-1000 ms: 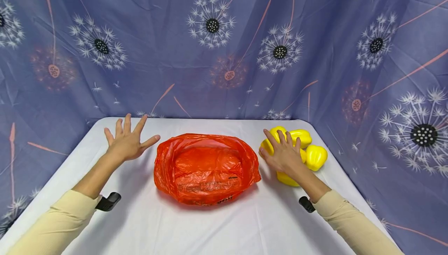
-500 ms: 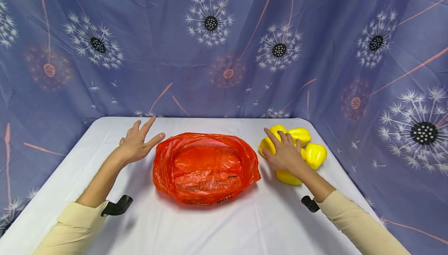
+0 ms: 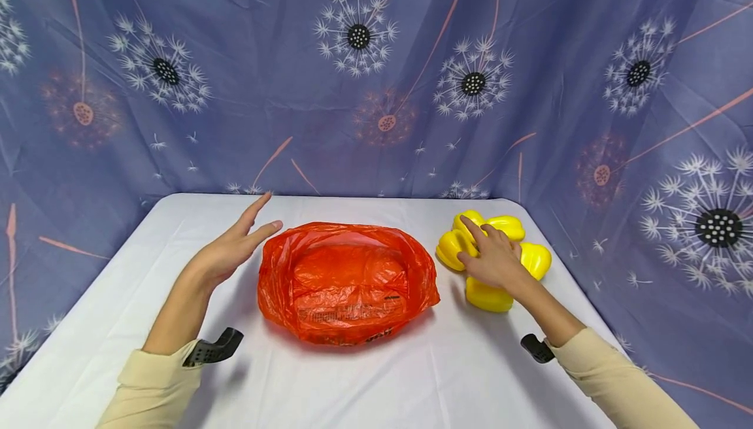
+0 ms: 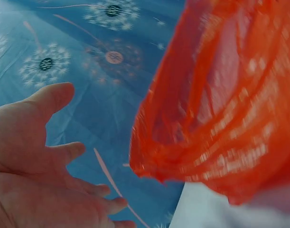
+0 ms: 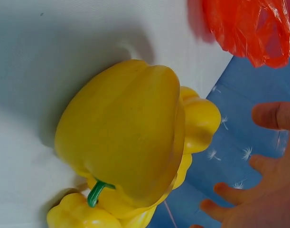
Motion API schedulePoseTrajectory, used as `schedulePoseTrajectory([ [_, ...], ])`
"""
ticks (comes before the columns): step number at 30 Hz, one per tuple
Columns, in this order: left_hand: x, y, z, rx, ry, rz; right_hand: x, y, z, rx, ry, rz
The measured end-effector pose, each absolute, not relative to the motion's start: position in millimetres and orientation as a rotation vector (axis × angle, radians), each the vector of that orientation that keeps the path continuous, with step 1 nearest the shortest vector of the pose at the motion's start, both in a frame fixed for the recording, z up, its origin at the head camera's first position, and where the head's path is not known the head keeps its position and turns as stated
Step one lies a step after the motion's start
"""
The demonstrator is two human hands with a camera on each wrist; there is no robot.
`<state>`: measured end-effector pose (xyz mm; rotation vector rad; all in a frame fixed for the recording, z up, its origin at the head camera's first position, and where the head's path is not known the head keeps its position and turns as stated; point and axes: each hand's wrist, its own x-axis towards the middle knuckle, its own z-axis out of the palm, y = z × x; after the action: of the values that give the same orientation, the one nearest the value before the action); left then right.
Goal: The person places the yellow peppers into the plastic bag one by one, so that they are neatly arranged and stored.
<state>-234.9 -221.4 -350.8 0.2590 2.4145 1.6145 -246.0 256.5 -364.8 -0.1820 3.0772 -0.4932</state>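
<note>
An orange-red plastic bag (image 3: pixel 350 285) sits on the table with its mouth spread wide. To its left is my left hand (image 3: pixel 226 252), thumb and fingers stretched out toward the bag's left rim and nothing held. The left wrist view shows the palm facing the bag (image 4: pixel 230 123), apart from it. Over the cluster of yellow bell peppers right of the bag hovers my right hand (image 3: pixel 494 257), fingers spread and holding nothing. One front bell pepper (image 3: pixel 488 295) lies below this hand; in the right wrist view a large bell pepper (image 5: pixel 121 128) with a green stem fills the middle.
More peppers surround the right hand: a left pepper (image 3: pixel 453 250), a back pepper (image 3: pixel 507 227) and a right pepper (image 3: pixel 536 259). A white cloth covers the table (image 3: pixel 353 383). Behind it and along both sides hangs a blue dandelion-print curtain (image 3: pixel 265 76).
My left hand has moved right toward the bag and turned from palm down to palm facing sideways. The right hand has shifted slightly right over the peppers. Bag and peppers stay in place.
</note>
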Motion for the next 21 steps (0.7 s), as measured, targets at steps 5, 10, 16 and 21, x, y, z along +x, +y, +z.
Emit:
schedulePoseTrajectory([
  [5, -231, -222, -350, 0.249, 2.262, 1.819, -243, 262, -363, -0.178, 3.054, -0.519],
  [10, -228, -222, -350, 0.237, 2.201, 1.927, -240, 269, -363, -0.225, 3.065, -0.521],
  [16, -227, -222, -355, 0.249, 2.201, 1.982, -239, 273, -362, -0.272, 3.039, -0.542],
  [21, -229, -221, -361, 0.219, 2.251, 1.939, -239, 275, -360, -0.304, 3.018, -0.576],
])
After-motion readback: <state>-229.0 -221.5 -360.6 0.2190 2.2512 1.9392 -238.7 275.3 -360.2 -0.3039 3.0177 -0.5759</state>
